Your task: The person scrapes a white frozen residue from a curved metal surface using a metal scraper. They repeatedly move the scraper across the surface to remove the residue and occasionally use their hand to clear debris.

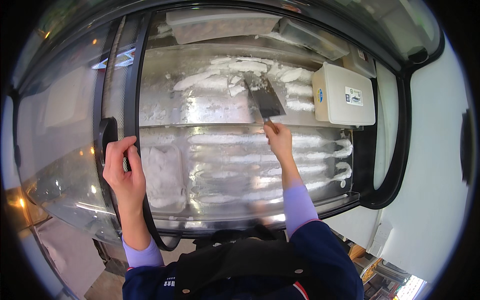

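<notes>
My right hand (278,140) grips the wooden handle of a cleaver (265,95), a broad metal blade pointing away from me. Its far end meets broken frost (247,66) on the metal shelf of an open display freezer. Ice bits lie on the blade. My left hand (125,165) is curled at the black frame and handle (108,131) of the sliding glass door on the left; how firmly it holds is unclear. Rows of frost (243,157) coat the ribbed metal surface nearer me. A clear plastic tub (182,187) filled with loose frost stands at its left end.
A white lidded box (337,93) with a label sits on the shelf's right end. Further containers (225,28) line the back, one (318,37) tilted. The freezer's black rim (401,157) curves around the right side. A metal ledge (225,223) runs along the front.
</notes>
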A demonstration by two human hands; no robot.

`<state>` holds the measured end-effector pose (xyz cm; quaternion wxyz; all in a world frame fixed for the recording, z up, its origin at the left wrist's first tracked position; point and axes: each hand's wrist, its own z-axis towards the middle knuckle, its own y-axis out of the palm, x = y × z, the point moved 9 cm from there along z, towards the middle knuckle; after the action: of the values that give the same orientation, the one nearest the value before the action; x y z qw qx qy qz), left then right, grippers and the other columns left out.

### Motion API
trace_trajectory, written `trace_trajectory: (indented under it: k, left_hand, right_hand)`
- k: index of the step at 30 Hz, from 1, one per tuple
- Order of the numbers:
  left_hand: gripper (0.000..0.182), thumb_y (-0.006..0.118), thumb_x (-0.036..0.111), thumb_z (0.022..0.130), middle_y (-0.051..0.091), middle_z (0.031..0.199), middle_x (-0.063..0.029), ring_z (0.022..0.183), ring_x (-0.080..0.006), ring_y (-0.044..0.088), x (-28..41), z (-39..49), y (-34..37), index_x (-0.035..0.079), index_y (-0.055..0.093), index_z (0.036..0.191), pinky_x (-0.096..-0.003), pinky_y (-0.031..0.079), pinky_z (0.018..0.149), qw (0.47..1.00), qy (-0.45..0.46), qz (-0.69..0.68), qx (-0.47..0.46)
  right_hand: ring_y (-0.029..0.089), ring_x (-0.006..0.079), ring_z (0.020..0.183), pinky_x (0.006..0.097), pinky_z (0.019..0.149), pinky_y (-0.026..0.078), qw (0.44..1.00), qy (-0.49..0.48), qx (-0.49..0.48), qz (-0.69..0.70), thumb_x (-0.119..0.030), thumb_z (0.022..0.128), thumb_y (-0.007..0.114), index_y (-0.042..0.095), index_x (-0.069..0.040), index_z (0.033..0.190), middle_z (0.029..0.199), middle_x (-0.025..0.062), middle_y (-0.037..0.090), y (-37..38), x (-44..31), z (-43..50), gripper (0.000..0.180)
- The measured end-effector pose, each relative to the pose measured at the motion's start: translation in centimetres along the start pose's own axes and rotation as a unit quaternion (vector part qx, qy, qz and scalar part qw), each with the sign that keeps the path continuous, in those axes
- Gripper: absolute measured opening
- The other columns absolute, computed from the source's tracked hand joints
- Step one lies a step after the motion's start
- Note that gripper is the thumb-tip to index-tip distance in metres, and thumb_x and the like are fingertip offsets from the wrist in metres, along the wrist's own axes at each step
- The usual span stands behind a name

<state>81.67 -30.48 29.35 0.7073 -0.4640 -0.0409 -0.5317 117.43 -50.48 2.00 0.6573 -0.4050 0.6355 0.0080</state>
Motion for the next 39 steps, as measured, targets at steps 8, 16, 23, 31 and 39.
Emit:
trace_trajectory:
  k: [8,16,23,31,39]
  left_hand:
    - [0.026,0.058,-0.015,0.074,0.059,0.083,-0.0128,0.070,-0.0278,0.057,3.7,-0.2,1.0,-0.002,0.062,0.097,-0.0344,0.046,0.062,0.987,0.139,0.080,-0.016]
    - [0.032,0.061,-0.014,0.069,0.060,0.084,-0.0131,0.075,-0.0295,0.059,10.3,-3.0,5.0,-0.002,0.063,0.098,-0.0371,0.048,0.064,0.989,0.113,0.058,-0.072]
    - [0.020,0.063,0.000,0.082,0.062,0.097,-0.0147,0.090,-0.0337,0.060,6.1,-3.1,17.0,0.002,0.062,0.102,-0.0402,0.049,0.077,0.989,-0.049,-0.054,-0.127]
    - [0.028,0.059,0.007,0.087,0.061,0.113,-0.0188,0.105,-0.0395,0.057,-0.8,5.3,33.2,0.004,0.057,0.115,-0.0429,0.049,0.086,0.988,0.008,-0.020,-0.152]
    - [0.040,0.056,0.018,0.091,0.049,0.137,-0.0134,0.132,-0.0300,0.042,-3.6,8.6,45.5,0.004,0.048,0.127,-0.0507,0.034,0.107,0.976,0.045,0.110,-0.184]
  right_hand:
    - [0.052,0.0100,0.048,0.0255,0.039,0.040,0.983,0.117,-0.006,0.138,-0.019,0.093,0.060,0.056,-0.001,0.119,0.069,0.0059,0.060,-9.1,-2.2,-6.7,0.032]
    - [0.048,0.0119,0.042,0.0268,0.034,0.037,0.957,0.139,0.010,0.256,-0.022,0.097,0.054,0.048,-0.001,0.125,0.069,0.0068,0.056,-6.6,-3.3,3.5,0.036]
    - [0.048,0.0122,0.042,0.0274,0.033,0.036,0.949,0.158,-0.121,0.245,-0.024,0.097,0.055,0.046,-0.003,0.128,0.072,0.0088,0.058,-2.1,-5.8,-1.0,0.039]
    - [0.049,0.0102,0.043,0.0262,0.035,0.038,0.981,0.094,-0.137,0.104,-0.025,0.097,0.055,0.048,-0.003,0.129,0.071,0.0075,0.058,-7.5,-5.8,4.5,0.039]
    - [0.051,0.0103,0.045,0.0247,0.036,0.038,0.958,0.124,-0.150,0.209,-0.012,0.092,0.060,0.047,-0.003,0.129,0.070,0.0067,0.058,-9.1,-2.2,2.1,0.040]
